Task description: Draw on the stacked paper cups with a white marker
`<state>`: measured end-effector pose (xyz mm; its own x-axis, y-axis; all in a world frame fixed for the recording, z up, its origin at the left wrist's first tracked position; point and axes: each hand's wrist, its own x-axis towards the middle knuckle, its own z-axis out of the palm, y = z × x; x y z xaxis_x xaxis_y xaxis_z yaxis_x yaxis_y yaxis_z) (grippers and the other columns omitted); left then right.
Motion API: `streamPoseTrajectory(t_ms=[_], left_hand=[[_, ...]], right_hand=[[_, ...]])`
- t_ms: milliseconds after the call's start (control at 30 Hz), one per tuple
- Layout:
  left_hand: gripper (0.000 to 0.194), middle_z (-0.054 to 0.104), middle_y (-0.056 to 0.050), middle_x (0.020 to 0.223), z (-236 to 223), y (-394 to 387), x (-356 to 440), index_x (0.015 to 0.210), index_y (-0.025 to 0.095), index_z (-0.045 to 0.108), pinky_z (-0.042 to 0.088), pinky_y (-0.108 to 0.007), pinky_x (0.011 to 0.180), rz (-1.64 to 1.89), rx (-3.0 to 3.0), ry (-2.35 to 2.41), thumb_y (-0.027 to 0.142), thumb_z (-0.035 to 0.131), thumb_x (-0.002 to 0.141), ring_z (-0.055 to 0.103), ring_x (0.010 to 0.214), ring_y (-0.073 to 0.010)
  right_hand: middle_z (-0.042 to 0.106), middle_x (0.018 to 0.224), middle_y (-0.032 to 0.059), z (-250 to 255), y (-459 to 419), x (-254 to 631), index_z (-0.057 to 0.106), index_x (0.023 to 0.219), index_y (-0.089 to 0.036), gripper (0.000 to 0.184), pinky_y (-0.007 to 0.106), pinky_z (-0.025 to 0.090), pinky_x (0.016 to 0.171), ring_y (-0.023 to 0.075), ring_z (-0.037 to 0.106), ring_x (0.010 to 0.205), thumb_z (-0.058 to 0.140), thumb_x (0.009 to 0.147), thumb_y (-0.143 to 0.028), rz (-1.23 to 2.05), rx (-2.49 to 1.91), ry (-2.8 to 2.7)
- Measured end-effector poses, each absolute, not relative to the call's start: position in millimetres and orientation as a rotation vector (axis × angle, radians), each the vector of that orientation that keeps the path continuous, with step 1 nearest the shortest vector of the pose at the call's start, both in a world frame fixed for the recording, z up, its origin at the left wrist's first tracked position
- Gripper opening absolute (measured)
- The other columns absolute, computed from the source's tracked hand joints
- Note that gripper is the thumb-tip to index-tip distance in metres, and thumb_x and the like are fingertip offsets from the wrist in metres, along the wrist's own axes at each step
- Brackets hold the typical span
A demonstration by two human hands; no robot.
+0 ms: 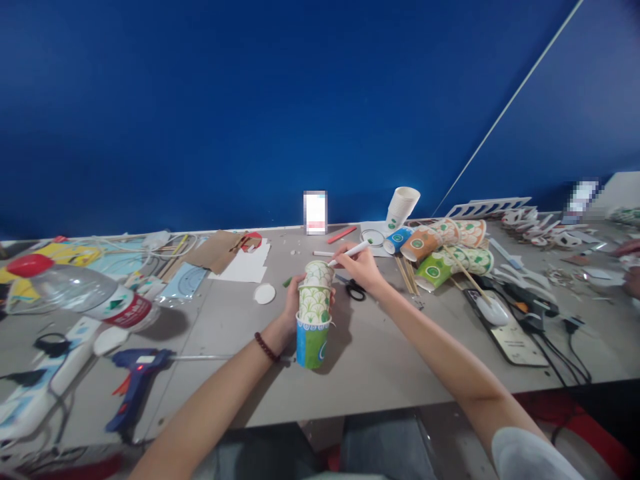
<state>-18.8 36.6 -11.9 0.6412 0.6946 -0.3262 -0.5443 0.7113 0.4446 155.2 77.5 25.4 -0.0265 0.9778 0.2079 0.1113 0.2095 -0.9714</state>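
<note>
A stack of paper cups (314,307), patterned green and white with a blue-green one at the near end, leans over the table in front of me. My left hand (296,303) is wrapped round it from the left side. In my right hand (361,267) is a white marker pen (356,249), pinched between the fingers, its tip at the rim of the cup farthest from me. Just right of the cups lie black-handled scissors (355,290), partly hidden behind my hand. A white paper disc (265,293) rests flat to the left.
On the left are a large plastic bottle (90,293), a blue glue gun (140,380) and a power strip (50,373). At right lie more patterned cups (433,270), wooden sticks (406,275) and cables. A white cup stack (403,205) and a lit phone (315,212) stand by the blue wall.
</note>
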Motion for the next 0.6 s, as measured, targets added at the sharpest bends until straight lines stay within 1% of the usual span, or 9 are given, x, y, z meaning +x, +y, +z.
streamPoseTrajectory(t_ms=[133, 267, 400, 600], left_hand=[[0.053, 0.071, -0.013, 0.079, -13.7, 37.8, -19.1, 0.097, 0.004, 0.067, 0.051, -0.031, 0.055, 0.738, 0.323, 0.488, 0.051, 0.050, 0.077, 0.067, 0.065, -0.0224], [0.054, 0.071, -0.014, 0.079, -16.0, 40.1, -20.0, 0.096, 0.004, 0.066, 0.051, -0.032, 0.057, 0.706, 0.294, 0.477, 0.052, 0.050, 0.077, 0.067, 0.065, -0.0229], [0.053, 0.071, -0.014, 0.080, -14.3, 40.0, -19.8, 0.099, 0.004, 0.066, 0.052, -0.032, 0.058, 0.707, 0.288, 0.489, 0.050, 0.048, 0.078, 0.067, 0.067, -0.0231], [0.053, 0.071, -0.014, 0.076, -10.7, 38.4, -18.8, 0.095, 0.005, 0.066, 0.050, -0.031, 0.056, 0.714, 0.330, 0.498, 0.051, 0.048, 0.077, 0.066, 0.062, -0.0222]], right_hand=[[0.071, 0.068, 0.0028, 27.6, 75.9, 155.5, 0.065, 0.066, -0.018, 0.010, 0.029, 0.060, 0.070, 0.0192, 0.070, 0.074, 0.057, 0.068, -0.022, 1.020, -1.110, -1.412], [0.068, 0.067, 0.0015, 29.4, 75.4, 154.2, 0.065, 0.068, -0.017, 0.008, 0.029, 0.060, 0.069, 0.0189, 0.070, 0.071, 0.059, 0.066, -0.023, 1.067, -1.115, -1.321], [0.066, 0.066, 0.0006, 29.1, 76.3, 153.1, 0.065, 0.068, -0.017, 0.007, 0.030, 0.061, 0.069, 0.0186, 0.070, 0.071, 0.062, 0.065, -0.023, 1.097, -1.106, -1.260], [0.069, 0.068, 0.0021, 30.9, 74.5, 153.7, 0.065, 0.066, -0.017, 0.009, 0.030, 0.060, 0.070, 0.0183, 0.069, 0.072, 0.059, 0.067, -0.023, 1.053, -1.107, -1.340]])
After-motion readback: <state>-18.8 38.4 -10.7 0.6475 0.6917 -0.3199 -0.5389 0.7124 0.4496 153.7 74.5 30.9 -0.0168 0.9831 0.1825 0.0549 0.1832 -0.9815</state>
